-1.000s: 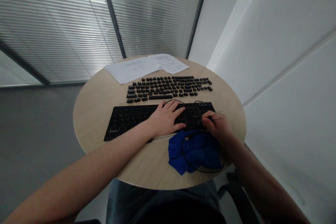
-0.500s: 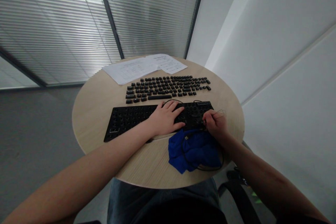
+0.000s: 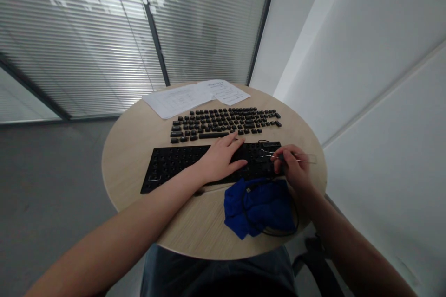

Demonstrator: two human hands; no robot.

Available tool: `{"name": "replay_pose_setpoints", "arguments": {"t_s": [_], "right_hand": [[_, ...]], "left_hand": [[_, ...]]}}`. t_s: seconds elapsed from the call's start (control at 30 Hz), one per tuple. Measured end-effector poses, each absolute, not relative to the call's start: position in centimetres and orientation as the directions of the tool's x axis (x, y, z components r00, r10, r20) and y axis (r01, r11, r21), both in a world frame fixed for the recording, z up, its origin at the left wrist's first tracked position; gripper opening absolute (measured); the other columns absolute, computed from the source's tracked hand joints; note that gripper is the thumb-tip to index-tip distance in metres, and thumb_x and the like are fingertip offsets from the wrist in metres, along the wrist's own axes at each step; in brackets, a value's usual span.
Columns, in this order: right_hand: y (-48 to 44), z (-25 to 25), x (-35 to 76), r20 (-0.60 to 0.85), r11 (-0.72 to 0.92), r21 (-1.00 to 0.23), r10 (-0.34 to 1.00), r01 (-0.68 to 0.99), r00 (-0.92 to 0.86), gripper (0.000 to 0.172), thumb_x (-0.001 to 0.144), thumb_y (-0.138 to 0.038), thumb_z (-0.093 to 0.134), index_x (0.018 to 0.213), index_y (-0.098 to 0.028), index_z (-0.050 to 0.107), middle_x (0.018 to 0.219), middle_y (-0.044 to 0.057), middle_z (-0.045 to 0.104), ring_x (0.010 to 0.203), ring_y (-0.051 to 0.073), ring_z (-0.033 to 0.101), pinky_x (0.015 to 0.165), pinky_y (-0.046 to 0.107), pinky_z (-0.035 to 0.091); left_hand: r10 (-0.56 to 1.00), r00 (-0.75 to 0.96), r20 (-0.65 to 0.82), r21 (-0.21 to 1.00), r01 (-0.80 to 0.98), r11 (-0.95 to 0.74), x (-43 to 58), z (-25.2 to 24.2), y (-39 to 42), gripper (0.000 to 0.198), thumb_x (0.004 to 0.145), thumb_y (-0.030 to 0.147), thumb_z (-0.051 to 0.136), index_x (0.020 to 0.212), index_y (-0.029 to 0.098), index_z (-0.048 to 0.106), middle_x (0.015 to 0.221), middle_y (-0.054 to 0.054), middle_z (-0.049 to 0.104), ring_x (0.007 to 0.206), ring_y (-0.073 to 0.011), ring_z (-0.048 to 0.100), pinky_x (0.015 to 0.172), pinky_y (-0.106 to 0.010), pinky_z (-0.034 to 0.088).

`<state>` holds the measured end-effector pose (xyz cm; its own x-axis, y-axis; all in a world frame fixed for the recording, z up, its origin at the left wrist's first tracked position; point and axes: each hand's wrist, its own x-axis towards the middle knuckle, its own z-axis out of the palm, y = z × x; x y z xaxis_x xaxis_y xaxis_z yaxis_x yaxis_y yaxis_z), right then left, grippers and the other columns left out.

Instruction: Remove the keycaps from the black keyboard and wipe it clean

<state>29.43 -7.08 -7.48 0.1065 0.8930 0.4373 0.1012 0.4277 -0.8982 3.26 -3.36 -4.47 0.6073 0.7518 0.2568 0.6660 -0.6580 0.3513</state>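
A black keyboard (image 3: pixel 181 160) with most of its keycaps off lies across the table. My left hand (image 3: pixel 221 158) rests flat on its middle, fingers spread. In my right hand (image 3: pixel 292 164), over the keyboard's right end, is a wire keycap puller (image 3: pixel 306 158); its wire loops point left, above the number-pad area. Whether the wires grip a keycap is too small to tell. Behind the keyboard, loose black keycaps (image 3: pixel 216 120) are laid out in rows, with the long space bar (image 3: pixel 213 135) in front.
A crumpled blue cloth (image 3: pixel 259 209) lies in front of the keyboard's right half, with a black cable (image 3: pixel 245 209) looped over it. Printed papers (image 3: pixel 181 99) are at the far edge of the round wooden table (image 3: pixel 188 227). A white wall stands close on the right.
My right hand has turned and loosened from a fist, bringing the keycap puller's wire loops to the left over the keyboard. My left hand stays on the keyboard. The view has shifted slightly.
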Motion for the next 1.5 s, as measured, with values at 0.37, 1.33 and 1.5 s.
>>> {"name": "replay_pose_setpoints", "arguments": {"t_s": [0.37, 1.33, 1.5], "right_hand": [[-8.2, -6.6, 29.4, 0.369, 0.386, -0.923, 0.883, -0.001, -0.291, 0.026, 0.097, -0.048, 0.074, 0.102, -0.023, 0.081, 0.070, 0.003, 0.076, 0.051, 0.016, 0.067, 0.046, 0.026, 0.056], [-7.5, -7.5, 30.2, 0.412, 0.477, -0.876, 0.814, 0.067, -0.409, 0.018, 0.101, -0.034, 0.070, 0.109, -0.026, 0.084, 0.075, 0.003, 0.079, 0.058, 0.015, 0.069, 0.051, 0.025, 0.056], [-7.5, -7.1, 30.1, 0.432, 0.500, -0.864, 0.793, 0.054, -0.429, 0.020, 0.102, -0.037, 0.069, 0.110, -0.026, 0.083, 0.075, 0.003, 0.079, 0.056, 0.015, 0.068, 0.051, 0.025, 0.055]], "left_hand": [[0.770, 0.636, 0.046, 0.945, 0.223, -0.241, 3.6, -3.5, -3.7, 0.034, 0.087, 0.032, 0.078, 0.116, 0.016, 0.080, 0.084, -0.002, 0.074, 0.072, -0.0138, 0.063, 0.065, -0.025, 0.049], [0.817, 0.576, 0.020, 0.940, 0.267, -0.211, 3.8, -3.9, -3.5, 0.027, 0.084, 0.028, 0.070, 0.107, 0.015, 0.078, 0.068, 0.005, 0.059, 0.051, -0.0093, 0.055, 0.048, -0.020, 0.048], [0.818, 0.574, 0.021, 0.953, 0.237, -0.191, 3.7, -3.9, -3.2, 0.030, 0.084, 0.030, 0.072, 0.108, 0.014, 0.078, 0.069, 0.004, 0.061, 0.056, -0.0096, 0.056, 0.050, -0.020, 0.051]]}}
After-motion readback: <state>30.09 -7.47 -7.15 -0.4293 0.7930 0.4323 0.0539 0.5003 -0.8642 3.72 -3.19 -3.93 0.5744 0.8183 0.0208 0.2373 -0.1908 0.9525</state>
